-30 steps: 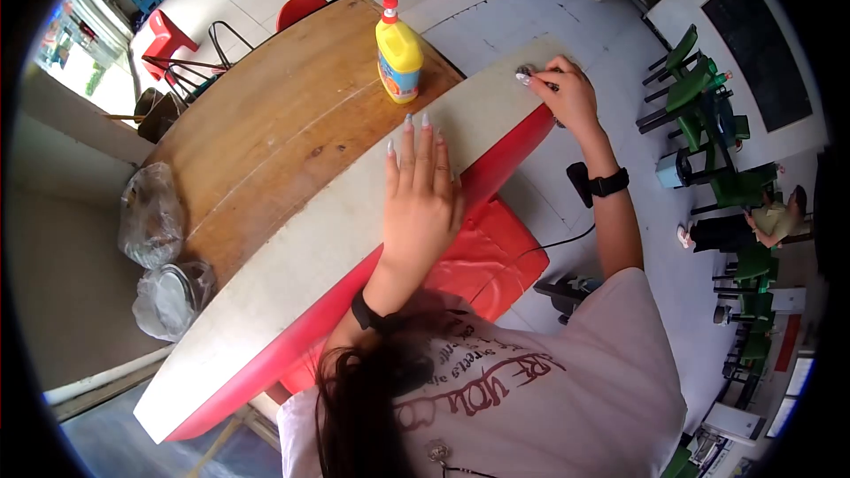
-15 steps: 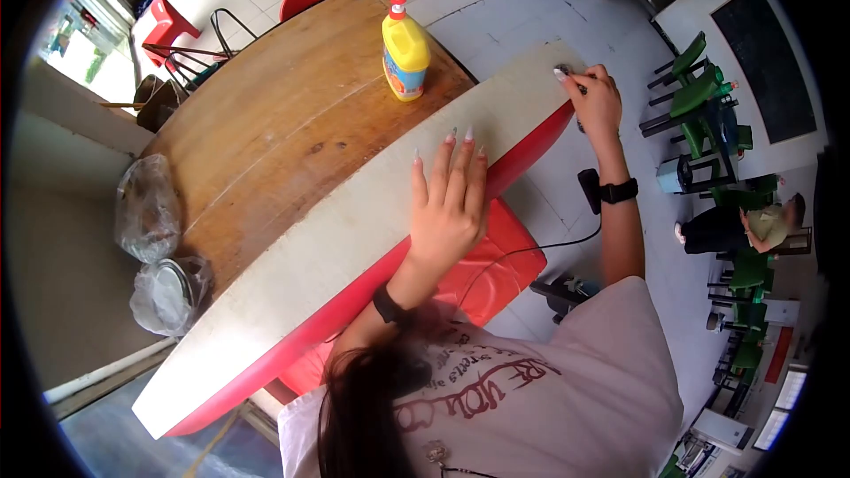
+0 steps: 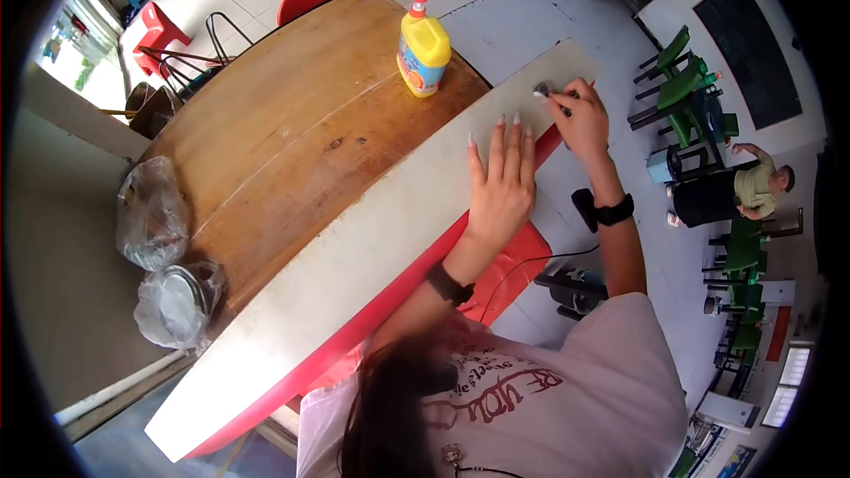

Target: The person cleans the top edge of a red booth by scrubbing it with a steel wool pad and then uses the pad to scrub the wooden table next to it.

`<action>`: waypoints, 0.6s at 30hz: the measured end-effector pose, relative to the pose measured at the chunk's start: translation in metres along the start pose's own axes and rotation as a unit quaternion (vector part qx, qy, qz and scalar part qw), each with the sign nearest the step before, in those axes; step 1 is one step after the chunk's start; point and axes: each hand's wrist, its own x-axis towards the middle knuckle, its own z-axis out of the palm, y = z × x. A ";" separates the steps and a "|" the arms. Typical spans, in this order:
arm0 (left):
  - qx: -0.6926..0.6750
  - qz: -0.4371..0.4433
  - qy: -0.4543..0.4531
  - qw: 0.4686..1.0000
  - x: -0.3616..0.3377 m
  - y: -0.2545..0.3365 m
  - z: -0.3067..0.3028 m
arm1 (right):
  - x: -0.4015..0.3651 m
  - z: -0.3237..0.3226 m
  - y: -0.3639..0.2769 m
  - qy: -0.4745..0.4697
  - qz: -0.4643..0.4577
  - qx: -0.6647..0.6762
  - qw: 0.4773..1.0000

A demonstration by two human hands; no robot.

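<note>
A long board (image 3: 332, 265) with a whitish top and a red edge lies slantwise over the front of the wooden table. My left hand (image 3: 503, 181) rests on its top, palm down with fingers spread. Near the far right end, my right hand (image 3: 580, 119) is closed around a small dark and silvery object (image 3: 543, 89), which touches the board; what it is cannot be made out. A yellow pump bottle (image 3: 424, 51) with a red top stands beyond the board.
Plastic bags (image 3: 153, 217) with a round container (image 3: 181, 294) sit at the table's left end. A red stool (image 3: 509, 270) is under the board. Green chairs (image 3: 682, 88) and a person (image 3: 739, 190) are at right. A red chair (image 3: 159, 34) stands back left.
My left hand has slid right along the board. My right hand and its object have shifted slightly left and down. The person at right has raised an arm.
</note>
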 end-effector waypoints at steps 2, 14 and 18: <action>-0.061 -0.010 0.021 0.998 -0.001 -0.001 -0.004 | -0.020 -0.011 -0.041 -0.018 -0.048 0.050 0.997; -0.076 -0.079 -0.031 0.993 0.000 0.006 -0.014 | -0.049 -0.023 -0.082 -0.009 -0.031 0.117 0.993; 0.028 -0.058 -0.043 0.997 0.026 0.026 0.013 | -0.024 -0.011 -0.039 -0.017 -0.066 0.141 0.988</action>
